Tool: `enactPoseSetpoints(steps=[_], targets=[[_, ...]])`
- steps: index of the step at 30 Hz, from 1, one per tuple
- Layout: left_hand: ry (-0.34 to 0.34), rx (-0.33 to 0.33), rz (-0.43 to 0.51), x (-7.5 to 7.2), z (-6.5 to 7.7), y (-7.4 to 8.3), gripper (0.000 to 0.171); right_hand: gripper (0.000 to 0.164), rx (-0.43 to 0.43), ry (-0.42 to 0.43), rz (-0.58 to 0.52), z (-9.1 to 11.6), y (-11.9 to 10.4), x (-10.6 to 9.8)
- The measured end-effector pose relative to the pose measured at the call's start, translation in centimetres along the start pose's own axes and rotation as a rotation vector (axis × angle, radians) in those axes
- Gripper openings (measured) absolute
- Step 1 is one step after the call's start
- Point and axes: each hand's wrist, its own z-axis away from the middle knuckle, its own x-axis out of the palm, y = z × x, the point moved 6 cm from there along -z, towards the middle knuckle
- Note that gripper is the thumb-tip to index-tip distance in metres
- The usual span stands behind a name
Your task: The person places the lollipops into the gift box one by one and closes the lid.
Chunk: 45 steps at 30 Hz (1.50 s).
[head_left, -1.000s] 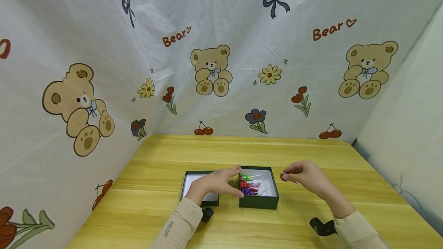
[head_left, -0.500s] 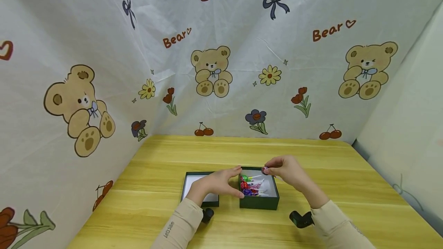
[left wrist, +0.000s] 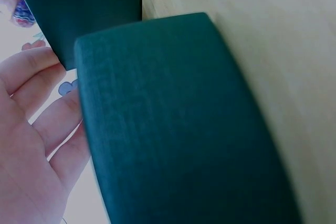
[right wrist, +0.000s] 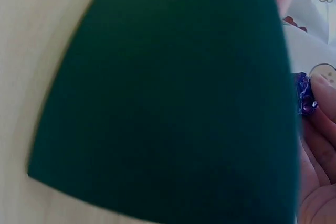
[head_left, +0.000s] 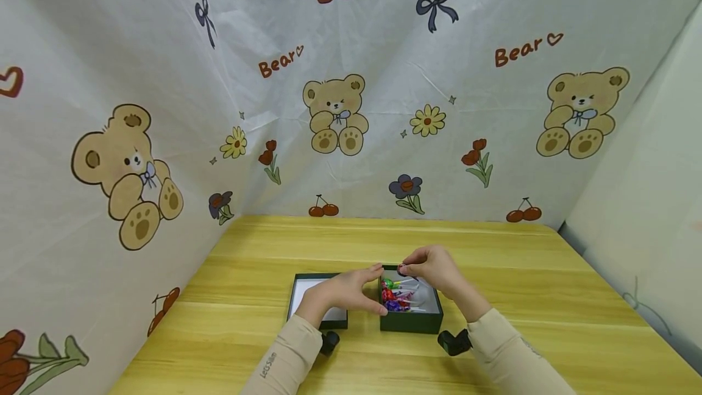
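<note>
A dark green box (head_left: 411, 322) with a pale inside stands on the table, several wrapped lollipops (head_left: 393, 295) lying along its left side, sticks pointing right. My left hand (head_left: 351, 289) spans the box's left side, thumb at the near corner and fingertips at the far one; the left wrist view shows these fingers (left wrist: 35, 66) nearly straight. Over the back of the box, my right hand (head_left: 436, 268) pinches a lollipop (head_left: 402, 269) by its round head between thumb and fingers. Its shiny purple wrapper (right wrist: 306, 95) peeks past the box wall in the right wrist view.
Left of the box lies a shallower green tray or lid (head_left: 334, 324), white inside, partly covered by the left hand and wrist. Black wrist-camera mounts (head_left: 454, 342) hang beneath both sleeves. A bear-printed cloth (head_left: 362, 181) hangs behind the wooden table (head_left: 307, 236).
My right hand has carried the lollipop leftward from beside the box to over its back part. The left hand has stayed at the box's left side.
</note>
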Motion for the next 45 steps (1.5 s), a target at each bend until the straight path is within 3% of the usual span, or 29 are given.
enactPoseSetpoints(steps=[13,22,45], targets=[[-0.002,0.000,-0.022,0.3,0.0,0.1,0.094,0.005,0.083,0.119,0.061,-0.3,1.2,2.0],[-0.003,-0.004,0.000,0.2,0.2,0.1,0.094,0.005,0.036,0.168,0.182,-0.4,0.9,2.7],[0.006,0.025,0.018,0.1,0.0,0.0,0.093,0.010,0.007,0.217,0.308,-0.2,0.5,3.3]])
